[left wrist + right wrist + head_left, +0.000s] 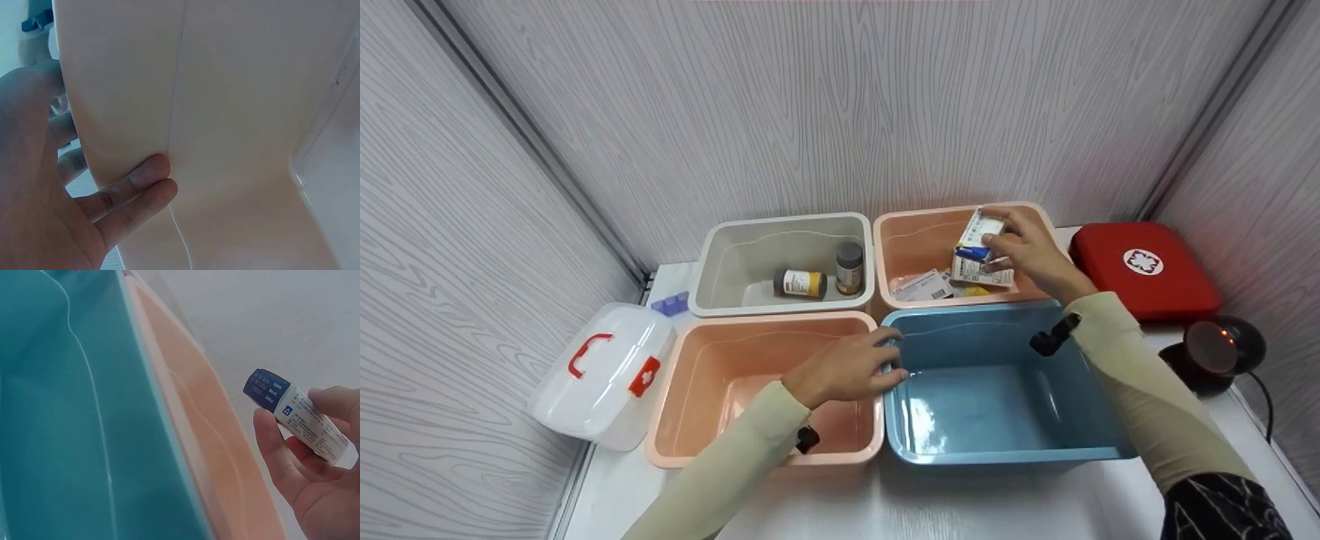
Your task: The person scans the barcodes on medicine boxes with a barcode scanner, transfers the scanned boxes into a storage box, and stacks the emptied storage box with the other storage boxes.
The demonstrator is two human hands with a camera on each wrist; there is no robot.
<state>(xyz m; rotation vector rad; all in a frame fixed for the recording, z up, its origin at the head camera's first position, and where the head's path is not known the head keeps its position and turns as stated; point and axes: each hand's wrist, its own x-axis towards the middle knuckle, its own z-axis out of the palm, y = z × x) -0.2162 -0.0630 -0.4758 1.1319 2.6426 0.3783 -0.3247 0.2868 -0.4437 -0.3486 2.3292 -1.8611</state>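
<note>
My right hand [1026, 246] is above the back right pink bin [915, 301] and pinches a small white and blue medicine box [979, 234] between thumb and fingers. In the right wrist view the medicine box [304, 413] shows a dark blue end with printed text. Under it in the bin lie more medicine packs [926, 286], partly hidden. My left hand [851, 367] rests across the adjoining rims of the front pink bin [690, 382] and the blue bin [997, 456]. In the left wrist view, two extended fingers touch the pink inner wall [242, 101]; other fingers reach past the rim.
A grey bin [735, 266] at back left holds two dark-capped bottles, one lying bottle [801, 283] and one upright bottle [850, 268]. On the left stand a clear first-aid box [607, 367] and a purple pill case [670, 304]. Right: a red case [1147, 266] and a black corded device [1222, 349].
</note>
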